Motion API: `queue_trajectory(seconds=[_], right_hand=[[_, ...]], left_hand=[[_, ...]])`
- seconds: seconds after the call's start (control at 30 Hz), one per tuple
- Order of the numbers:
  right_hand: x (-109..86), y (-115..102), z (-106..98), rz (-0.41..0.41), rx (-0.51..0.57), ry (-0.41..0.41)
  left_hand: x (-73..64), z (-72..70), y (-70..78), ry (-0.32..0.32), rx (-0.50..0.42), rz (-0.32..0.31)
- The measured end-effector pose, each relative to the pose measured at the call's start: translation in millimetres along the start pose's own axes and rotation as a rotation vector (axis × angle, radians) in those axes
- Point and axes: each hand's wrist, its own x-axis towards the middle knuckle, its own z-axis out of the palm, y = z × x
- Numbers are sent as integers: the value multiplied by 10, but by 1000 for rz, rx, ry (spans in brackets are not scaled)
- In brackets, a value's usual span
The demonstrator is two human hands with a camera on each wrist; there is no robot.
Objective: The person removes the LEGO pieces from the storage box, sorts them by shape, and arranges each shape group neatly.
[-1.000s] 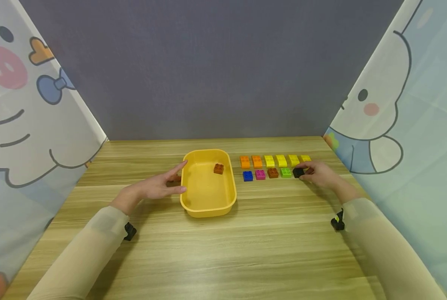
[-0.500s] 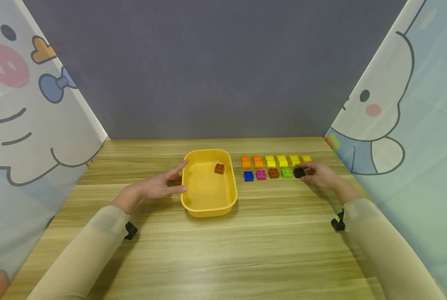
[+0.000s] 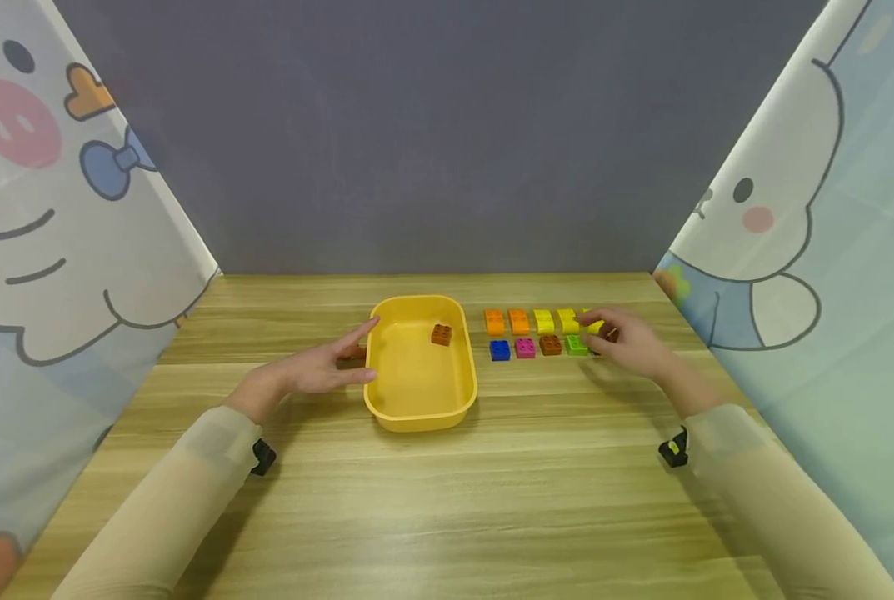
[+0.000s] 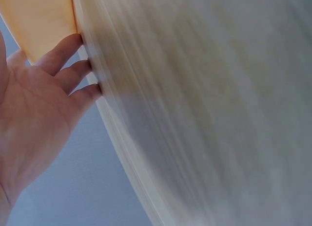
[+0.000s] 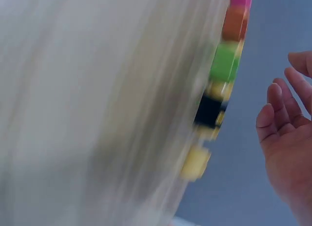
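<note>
My left hand (image 3: 315,367) rests against the left side of the yellow tray (image 3: 417,423), its thumb and forefinger spread and straight at the rim. Inside the tray lies one brown brick (image 3: 441,334). Over the right end of the brick rows hovers my right hand (image 3: 630,340), fingers loosely bent with nothing between them. The black brick (image 5: 208,110) stands on the table beside the green brick (image 3: 576,344); in the head view the hand mostly hides it. Left of the green one sit a brown brick (image 3: 551,344), a pink brick (image 3: 525,347) and a blue brick (image 3: 500,350).
Behind the front row, two orange bricks, the left orange brick (image 3: 494,322) included, stand beside several yellow bricks, among them a yellow brick (image 3: 543,321). A grey partition (image 3: 439,150) closes off the table's back edge. Printed cloth panels flank both sides.
My right hand has let go of the black brick and risen slightly, shifting left toward the green one. The left hand stays at the tray.
</note>
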Motion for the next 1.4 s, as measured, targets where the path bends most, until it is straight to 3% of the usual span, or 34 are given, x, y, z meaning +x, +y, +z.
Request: queue_trajectory(seconds=[0.3, 0.47, 0.67, 0.97, 1.13, 1.4], right_hand=[[435, -665, 483, -126, 32, -93], [729, -1031, 745, -199, -22, -116], [1051, -1315, 1043, -229, -110, -191], [1245, -1485, 1279, -153, -333, -252], [1280, -1531, 1301, -182, -430, -273], [1288, -1534, 1320, -217, -423, -293]], left_hand=[[15, -27, 15, -11, -6, 3], [-24, -40, 20, -10, 37, 35], [-31, -18, -8, -3, -6, 4], [-33, -4, 7, -1, -16, -7], [-11, -24, 8, 2, -4, 0], [-14, -16, -17, 1, -3, -7]])
